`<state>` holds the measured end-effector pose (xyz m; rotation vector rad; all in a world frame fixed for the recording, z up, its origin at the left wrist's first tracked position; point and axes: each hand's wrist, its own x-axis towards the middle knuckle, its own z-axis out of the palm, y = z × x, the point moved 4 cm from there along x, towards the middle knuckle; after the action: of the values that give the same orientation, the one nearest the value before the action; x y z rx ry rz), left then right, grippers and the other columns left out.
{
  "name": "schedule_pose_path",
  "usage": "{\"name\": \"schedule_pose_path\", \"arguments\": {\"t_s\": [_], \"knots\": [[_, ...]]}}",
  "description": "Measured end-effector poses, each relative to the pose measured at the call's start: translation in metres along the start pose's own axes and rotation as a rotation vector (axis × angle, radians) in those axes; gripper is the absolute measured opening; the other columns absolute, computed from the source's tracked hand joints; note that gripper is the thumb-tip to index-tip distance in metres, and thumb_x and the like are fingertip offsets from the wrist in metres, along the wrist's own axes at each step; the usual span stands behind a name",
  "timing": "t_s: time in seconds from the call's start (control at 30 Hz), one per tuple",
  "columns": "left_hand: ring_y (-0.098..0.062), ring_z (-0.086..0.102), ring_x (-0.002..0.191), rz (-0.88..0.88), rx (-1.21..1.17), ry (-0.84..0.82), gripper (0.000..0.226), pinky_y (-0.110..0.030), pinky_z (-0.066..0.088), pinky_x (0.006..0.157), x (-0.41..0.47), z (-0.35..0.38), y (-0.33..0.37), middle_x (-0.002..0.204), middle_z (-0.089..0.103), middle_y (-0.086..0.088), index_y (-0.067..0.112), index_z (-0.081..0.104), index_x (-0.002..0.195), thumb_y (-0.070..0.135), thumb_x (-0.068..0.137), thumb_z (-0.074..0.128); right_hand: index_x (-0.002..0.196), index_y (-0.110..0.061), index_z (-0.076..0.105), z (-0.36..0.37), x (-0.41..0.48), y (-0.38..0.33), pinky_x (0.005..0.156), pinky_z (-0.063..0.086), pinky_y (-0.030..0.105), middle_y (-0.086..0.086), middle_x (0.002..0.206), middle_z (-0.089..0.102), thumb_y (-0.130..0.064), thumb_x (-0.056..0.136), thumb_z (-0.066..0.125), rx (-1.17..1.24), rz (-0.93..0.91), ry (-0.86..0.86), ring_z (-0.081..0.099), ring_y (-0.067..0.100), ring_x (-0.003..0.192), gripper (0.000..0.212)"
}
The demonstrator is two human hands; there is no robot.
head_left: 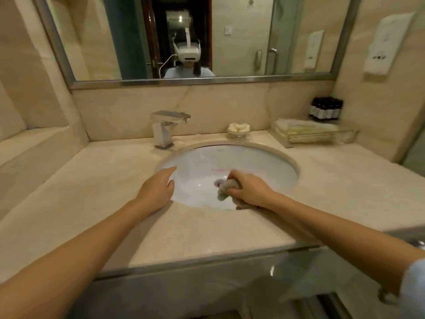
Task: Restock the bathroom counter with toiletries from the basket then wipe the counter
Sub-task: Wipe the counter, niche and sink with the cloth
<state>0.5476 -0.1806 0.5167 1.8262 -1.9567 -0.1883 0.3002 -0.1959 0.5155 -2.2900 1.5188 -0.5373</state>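
The white oval sink [195, 162] is set into a beige marble counter [92, 185]. Inside the sink, the right hand [249, 188] has its fingers curled tightly round a bunched grey cloth [226, 188]. It holds the cloth against the lower front of the bowl, just beside the drain [218, 181], and a fold of cloth trails out under the wrist onto the sink's near rim. The left hand [157, 187] lies palm down on the sink's left rim. Its fingers are straight and close together and hold nothing, and the thumb hangs over the bowl's edge.

Behind the sink's left side stands a square chrome faucet [166, 128] with its spout pointing right. Behind the sink's right side sits a small glass soap dish [238, 135] holding pale, rounded soap pieces [239, 127]. Further right of the sink a clear rectangular tray [346, 135] rests on the counter. It is filled with folded white towels and pale yellowish packets, too blurred to name more closely. Behind the tray, in the corner farthest from the sink, a cluster of small dark bottles [325, 109] with pale labels stands upright against the wall. Above the sink hangs a metal-framed mirror [241, 42], which reflects a person wearing a white headset.
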Motion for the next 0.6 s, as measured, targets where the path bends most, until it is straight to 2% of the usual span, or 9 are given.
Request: {"name": "schedule_pose_path", "arguments": {"t_s": [0.07, 0.13, 0.2, 0.23, 0.33, 0.4, 0.47, 0.5, 0.6], "knots": [[-0.020, 0.034, 0.139, 0.023, 0.002, -0.005, 0.048, -0.029, 0.026, 0.112, 0.017, 0.012, 0.015, 0.151, 0.035, -0.003, 0.015, 0.032, 0.146, 0.017, 0.099, 0.038, 0.100, -0.025, 0.051, -0.052, -0.006, 0.033, 0.073, 0.048, 0.034, -0.001, 0.096, 0.067, -0.037, 0.085, 0.061, 0.041, 0.067, 0.241, 0.062, 0.021, 0.087, 0.022], [-0.021, 0.034, 0.138, 0.048, -0.009, -0.020, 0.048, -0.030, 0.026, 0.112, 0.032, 0.026, 0.032, 0.151, 0.036, -0.003, 0.015, 0.032, 0.146, 0.018, 0.099, 0.039, 0.109, -0.026, 0.053, -0.108, -0.017, 0.067, 0.075, 0.048, 0.036, 0.000, 0.102, 0.066, -0.042, 0.084, 0.062, 0.028, 0.177, 0.507, 0.061, 0.022, 0.091, 0.030], [-0.021, 0.035, 0.137, 0.102, -0.016, -0.054, 0.049, -0.030, 0.028, 0.111, 0.042, 0.042, 0.052, 0.151, 0.035, -0.003, 0.016, 0.031, 0.147, 0.019, 0.099, 0.039, 0.126, -0.025, 0.047, -0.155, -0.037, 0.105, 0.080, 0.048, 0.038, 0.004, 0.116, 0.064, -0.045, 0.084, 0.063, -0.060, 0.323, 0.690, 0.060, 0.028, 0.103, 0.049], [-0.021, 0.036, 0.137, 0.136, -0.021, -0.072, 0.049, -0.030, 0.029, 0.110, 0.046, 0.050, 0.063, 0.151, 0.035, -0.002, 0.017, 0.030, 0.147, 0.020, 0.099, 0.039, 0.135, -0.023, 0.041, -0.175, -0.048, 0.128, 0.084, 0.047, 0.039, 0.007, 0.124, 0.061, -0.047, 0.084, 0.063, -0.087, 0.413, 0.727, 0.058, 0.031, 0.109, 0.060], [-0.022, 0.039, 0.135, 0.202, -0.043, -0.111, 0.049, -0.031, 0.032, 0.108, 0.054, 0.072, 0.087, 0.150, 0.035, -0.002, 0.019, 0.030, 0.147, 0.021, 0.099, 0.041, 0.144, -0.013, 0.032, -0.208, -0.083, 0.209, 0.093, 0.045, 0.041, 0.015, 0.131, 0.054, -0.045, 0.082, 0.067, -0.091, 0.699, 0.707, 0.052, 0.035, 0.117, 0.078], [-0.023, 0.041, 0.133, 0.207, -0.051, -0.132, 0.049, -0.032, 0.034, 0.106, 0.059, 0.084, 0.096, 0.149, 0.038, -0.003, 0.018, 0.032, 0.146, 0.020, 0.098, 0.042, 0.143, -0.012, 0.036, -0.211, -0.103, 0.263, 0.102, 0.040, 0.044, 0.018, 0.139, 0.046, -0.050, 0.081, 0.064, -0.069, 0.853, 0.653, 0.044, 0.038, 0.125, 0.077], [-0.024, 0.044, 0.130, 0.207, -0.078, -0.147, 0.048, -0.031, 0.036, 0.103, 0.063, 0.093, 0.102, 0.146, 0.042, -0.004, 0.017, 0.035, 0.145, 0.019, 0.098, 0.042, 0.143, -0.019, 0.038, -0.204, -0.117, 0.302, 0.113, 0.025, 0.047, 0.019, 0.149, 0.028, -0.058, 0.085, 0.053, -0.059, 0.963, 0.613, 0.027, 0.038, 0.136, 0.071], [-0.024, 0.045, 0.129, 0.209, -0.091, -0.150, 0.047, -0.031, 0.036, 0.102, 0.065, 0.096, 0.105, 0.145, 0.043, -0.004, 0.017, 0.035, 0.144, 0.019, 0.098, 0.042, 0.143, -0.020, 0.038, -0.199, -0.119, 0.313, 0.115, 0.021, 0.047, 0.019, 0.149, 0.024, -0.057, 0.088, 0.048, -0.041, 0.973, 0.609, 0.025, 0.038, 0.136, 0.067], [-0.023, 0.048, 0.126, 0.217, -0.103, -0.161, 0.047, -0.029, 0.037, 0.099, 0.065, 0.103, 0.111, 0.144, 0.045, -0.004, 0.016, 0.036, 0.144, 0.017, 0.097, 0.042, 0.143, -0.011, 0.036, -0.190, -0.101, 0.315, 0.113, 0.026, 0.039, 0.017, 0.154, 0.020, -0.039, 0.094, 0.048, -0.061, 0.862, 0.583, 0.031, 0.035, 0.136, 0.058]]}}
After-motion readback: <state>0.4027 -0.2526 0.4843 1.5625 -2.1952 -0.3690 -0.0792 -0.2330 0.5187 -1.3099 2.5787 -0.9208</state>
